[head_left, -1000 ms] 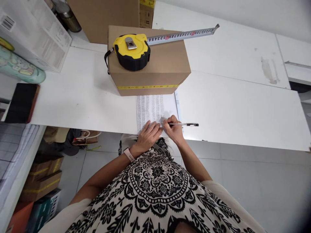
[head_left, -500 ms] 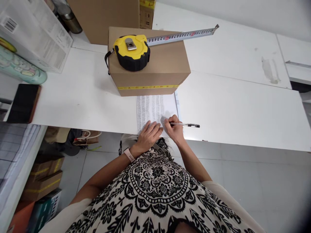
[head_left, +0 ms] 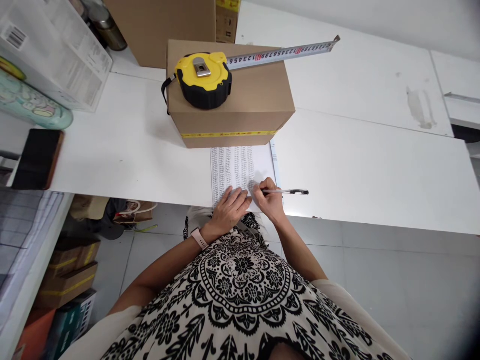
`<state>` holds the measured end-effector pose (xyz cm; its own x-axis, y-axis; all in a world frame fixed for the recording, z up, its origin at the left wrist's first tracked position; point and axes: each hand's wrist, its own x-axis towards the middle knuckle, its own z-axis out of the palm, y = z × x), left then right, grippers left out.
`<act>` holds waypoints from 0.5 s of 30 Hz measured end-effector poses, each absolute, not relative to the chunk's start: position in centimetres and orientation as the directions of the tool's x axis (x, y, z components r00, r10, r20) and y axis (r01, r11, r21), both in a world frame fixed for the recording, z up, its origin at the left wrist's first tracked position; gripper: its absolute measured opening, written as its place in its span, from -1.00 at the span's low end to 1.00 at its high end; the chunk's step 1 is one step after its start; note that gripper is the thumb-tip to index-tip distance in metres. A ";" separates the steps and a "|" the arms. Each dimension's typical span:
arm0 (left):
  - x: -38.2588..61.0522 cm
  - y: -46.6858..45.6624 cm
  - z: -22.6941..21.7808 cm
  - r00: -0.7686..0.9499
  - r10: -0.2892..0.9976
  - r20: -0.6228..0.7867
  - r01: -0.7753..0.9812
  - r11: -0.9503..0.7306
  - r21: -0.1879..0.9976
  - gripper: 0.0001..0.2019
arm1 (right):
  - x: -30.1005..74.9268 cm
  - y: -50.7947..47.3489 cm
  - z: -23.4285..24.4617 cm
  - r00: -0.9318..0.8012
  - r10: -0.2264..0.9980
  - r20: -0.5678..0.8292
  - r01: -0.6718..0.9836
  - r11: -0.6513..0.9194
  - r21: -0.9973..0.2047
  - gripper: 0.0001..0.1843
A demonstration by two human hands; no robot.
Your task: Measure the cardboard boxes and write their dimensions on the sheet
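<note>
the right hand [head_left: 269, 199] is closed around one pen [head_left: 288, 192], thumb and fingers pinched near its writing end; the pen's other end points out to the right over the white table [head_left: 356, 160]. the left hand [head_left: 229, 211] grips nothing: it lies flat, fingers extended, on one sheet of paper [head_left: 240, 167] filled with columns of small writing. the sheet lies under both hands and runs ahead of them toward one taped cardboard box [head_left: 232, 122]; whether it continues beneath, i cannot tell. one yellow-and-black tape measure [head_left: 204, 82] rests on the box, blade extended rightward.
</note>
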<state>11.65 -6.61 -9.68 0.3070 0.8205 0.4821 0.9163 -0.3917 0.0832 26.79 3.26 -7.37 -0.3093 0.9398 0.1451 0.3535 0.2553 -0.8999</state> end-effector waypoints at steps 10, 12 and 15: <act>11.7 -6.5 -9.4 0.306 0.808 0.503 0.921 -0.386 0.060 -0.67 | 26.9 3.2 -7.4 -0.309 0.942 0.127 0.355 0.238 -0.904 -0.68; 11.7 -6.5 -9.4 0.306 0.810 0.500 0.921 -0.385 0.061 -0.67 | 26.9 3.2 -7.5 -0.312 0.942 0.123 0.350 0.234 -0.907 -0.67; 11.7 -6.6 -9.5 0.304 0.808 0.504 0.918 -0.389 0.070 -0.66 | 26.9 3.2 -7.6 -0.303 0.945 0.121 0.344 0.227 -0.911 -0.67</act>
<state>11.68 -6.57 -9.52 0.3044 0.8083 0.5039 0.9184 -0.3893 0.0698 26.89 3.23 -7.57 -0.3029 0.9453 0.1207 0.3441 0.2266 -0.9112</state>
